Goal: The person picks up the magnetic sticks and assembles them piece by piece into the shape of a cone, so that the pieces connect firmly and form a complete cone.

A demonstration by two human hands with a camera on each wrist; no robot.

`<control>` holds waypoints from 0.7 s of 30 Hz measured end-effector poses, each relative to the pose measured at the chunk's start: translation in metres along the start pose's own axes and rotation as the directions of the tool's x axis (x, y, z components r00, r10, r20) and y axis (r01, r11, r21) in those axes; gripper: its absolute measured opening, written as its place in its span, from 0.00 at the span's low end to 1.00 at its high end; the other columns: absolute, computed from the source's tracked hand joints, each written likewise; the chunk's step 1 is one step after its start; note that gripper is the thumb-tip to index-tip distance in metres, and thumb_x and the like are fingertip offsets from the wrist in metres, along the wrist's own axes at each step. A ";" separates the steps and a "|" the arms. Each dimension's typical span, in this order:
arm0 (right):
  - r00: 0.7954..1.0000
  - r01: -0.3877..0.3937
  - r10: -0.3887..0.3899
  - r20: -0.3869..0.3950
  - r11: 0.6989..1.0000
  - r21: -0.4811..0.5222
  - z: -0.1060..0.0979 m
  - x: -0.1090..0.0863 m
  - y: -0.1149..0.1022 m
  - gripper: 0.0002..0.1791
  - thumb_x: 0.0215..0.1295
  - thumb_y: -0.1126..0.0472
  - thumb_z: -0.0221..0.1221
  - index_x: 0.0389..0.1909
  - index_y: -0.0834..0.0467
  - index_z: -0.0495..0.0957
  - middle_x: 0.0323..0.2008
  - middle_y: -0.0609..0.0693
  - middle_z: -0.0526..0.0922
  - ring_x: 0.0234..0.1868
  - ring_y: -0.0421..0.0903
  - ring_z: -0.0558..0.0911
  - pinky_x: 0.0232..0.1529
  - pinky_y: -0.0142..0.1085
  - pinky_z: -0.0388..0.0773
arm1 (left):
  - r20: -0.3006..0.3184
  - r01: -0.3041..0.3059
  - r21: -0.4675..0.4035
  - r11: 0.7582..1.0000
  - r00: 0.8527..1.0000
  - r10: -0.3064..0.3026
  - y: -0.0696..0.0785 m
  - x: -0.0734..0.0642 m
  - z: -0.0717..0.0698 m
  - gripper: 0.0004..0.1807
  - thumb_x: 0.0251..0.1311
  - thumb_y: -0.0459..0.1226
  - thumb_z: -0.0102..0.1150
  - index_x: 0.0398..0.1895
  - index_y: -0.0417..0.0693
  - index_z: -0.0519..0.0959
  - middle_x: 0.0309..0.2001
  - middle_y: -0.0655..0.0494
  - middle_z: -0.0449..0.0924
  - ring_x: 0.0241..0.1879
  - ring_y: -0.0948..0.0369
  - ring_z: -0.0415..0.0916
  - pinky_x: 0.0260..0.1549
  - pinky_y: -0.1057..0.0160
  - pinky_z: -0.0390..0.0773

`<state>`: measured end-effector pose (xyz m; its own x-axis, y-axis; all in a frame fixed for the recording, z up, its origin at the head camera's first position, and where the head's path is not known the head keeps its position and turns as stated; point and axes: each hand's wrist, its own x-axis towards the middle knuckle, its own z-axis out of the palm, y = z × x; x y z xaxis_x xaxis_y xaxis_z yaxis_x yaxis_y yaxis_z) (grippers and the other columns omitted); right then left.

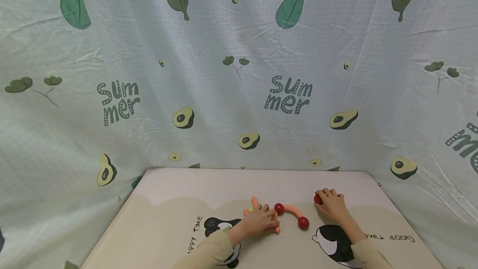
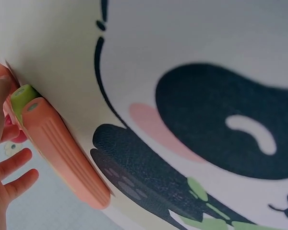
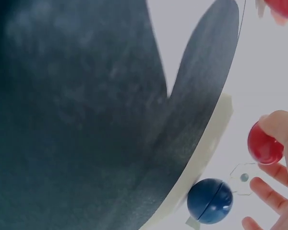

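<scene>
My left hand [image 1: 259, 220] pinches an orange toy stick [image 2: 1, 72] between thumb and a finger, the other fingers spread. Beside it lie another ribbed orange stick [image 2: 67, 153] and a light green stick [image 2: 23, 97], partly covered. To the right of that hand, a curved orange stick [image 1: 295, 210] has a red ball [image 1: 279, 208] at one end and a second red ball [image 1: 303, 223] at the other. My right hand [image 1: 333, 206] holds a separate red ball [image 3: 265, 144] between thumb and fingers. Near it is a blue ball [image 3: 210, 201], which does not show in the head view.
A table [image 1: 160, 211] with a cartoon-printed cover lies under both hands. Its far edge meets a hanging curtain [image 1: 209, 94] printed with leaves and avocados, which also runs along the left and right sides.
</scene>
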<state>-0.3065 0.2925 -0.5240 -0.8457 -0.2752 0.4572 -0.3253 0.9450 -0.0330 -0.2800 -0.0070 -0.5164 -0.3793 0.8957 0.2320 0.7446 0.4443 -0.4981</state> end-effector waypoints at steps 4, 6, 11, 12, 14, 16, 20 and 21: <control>1.000 0.030 -0.030 0.000 1.000 0.004 -0.003 -0.001 -0.008 0.21 0.46 0.57 0.65 0.43 0.57 0.75 0.37 0.52 0.75 0.41 0.53 0.71 0.39 0.54 0.66 | 0.000 0.010 -0.007 1.000 1.000 -0.010 0.000 0.000 0.000 0.11 0.60 0.54 0.43 0.40 0.72 0.75 0.38 0.66 0.73 0.36 0.66 0.68 0.31 0.70 0.66; 0.998 0.055 -0.055 -0.009 0.998 0.000 -0.005 -0.002 -0.012 0.21 0.46 0.57 0.65 0.43 0.56 0.75 0.37 0.51 0.75 0.41 0.52 0.71 0.39 0.53 0.67 | -0.002 0.016 -0.019 1.000 1.000 -0.016 0.000 0.001 0.001 0.11 0.60 0.54 0.43 0.40 0.72 0.75 0.39 0.66 0.73 0.36 0.66 0.67 0.30 0.71 0.65; 0.989 0.142 -0.140 -0.049 0.989 0.036 -0.008 -0.005 -0.026 0.20 0.47 0.57 0.65 0.43 0.55 0.75 0.37 0.48 0.75 0.40 0.48 0.70 0.39 0.54 0.66 | -0.022 0.015 -0.034 0.999 1.000 -0.016 0.000 0.002 0.003 0.10 0.59 0.55 0.44 0.37 0.72 0.76 0.38 0.66 0.73 0.33 0.66 0.65 0.28 0.71 0.62; 0.987 0.156 -0.153 -0.055 0.987 0.048 -0.009 -0.007 -0.029 0.20 0.47 0.56 0.64 0.43 0.55 0.75 0.36 0.47 0.75 0.40 0.47 0.70 0.40 0.54 0.66 | -0.026 0.014 -0.032 0.999 1.000 -0.015 0.000 0.002 0.003 0.10 0.59 0.55 0.44 0.36 0.72 0.76 0.37 0.66 0.72 0.33 0.66 0.65 0.28 0.71 0.61; 0.984 0.173 -0.170 -0.053 0.983 0.061 -0.010 -0.009 -0.034 0.20 0.48 0.55 0.64 0.44 0.55 0.75 0.37 0.46 0.75 0.40 0.46 0.70 0.40 0.53 0.66 | -0.026 0.013 -0.033 0.999 1.000 -0.014 -0.001 0.002 0.004 0.10 0.58 0.55 0.45 0.37 0.73 0.75 0.37 0.66 0.72 0.32 0.66 0.64 0.28 0.71 0.60; 0.982 0.184 -0.181 -0.047 0.981 0.067 -0.010 -0.011 -0.040 0.21 0.49 0.54 0.63 0.45 0.55 0.75 0.37 0.46 0.75 0.40 0.45 0.70 0.41 0.53 0.66 | -0.018 0.012 -0.032 0.999 1.000 -0.012 0.000 0.003 0.004 0.10 0.58 0.56 0.45 0.38 0.74 0.75 0.36 0.66 0.71 0.32 0.66 0.64 0.28 0.71 0.59; 0.978 0.205 -0.203 -0.039 0.976 0.075 -0.010 -0.014 -0.051 0.21 0.48 0.53 0.64 0.44 0.55 0.75 0.38 0.45 0.75 0.40 0.44 0.70 0.40 0.50 0.67 | -0.003 0.017 -0.029 0.999 1.000 -0.017 0.001 0.003 0.003 0.10 0.57 0.56 0.45 0.38 0.74 0.75 0.35 0.67 0.70 0.33 0.66 0.64 0.28 0.71 0.58; 0.976 0.218 -0.215 -0.048 0.973 0.074 -0.011 -0.015 -0.054 0.21 0.47 0.53 0.64 0.44 0.55 0.76 0.37 0.45 0.75 0.39 0.44 0.71 0.39 0.49 0.67 | -0.005 0.019 -0.024 1.000 1.000 -0.020 0.002 0.003 0.004 0.10 0.57 0.57 0.45 0.37 0.75 0.75 0.35 0.67 0.70 0.33 0.66 0.64 0.28 0.71 0.59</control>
<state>-0.2716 0.2480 -0.5195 -0.7349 -0.4628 0.4957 -0.5320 0.8467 0.0019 -0.2820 -0.0033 -0.5193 -0.3909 0.8870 0.2460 0.7503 0.4618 -0.4730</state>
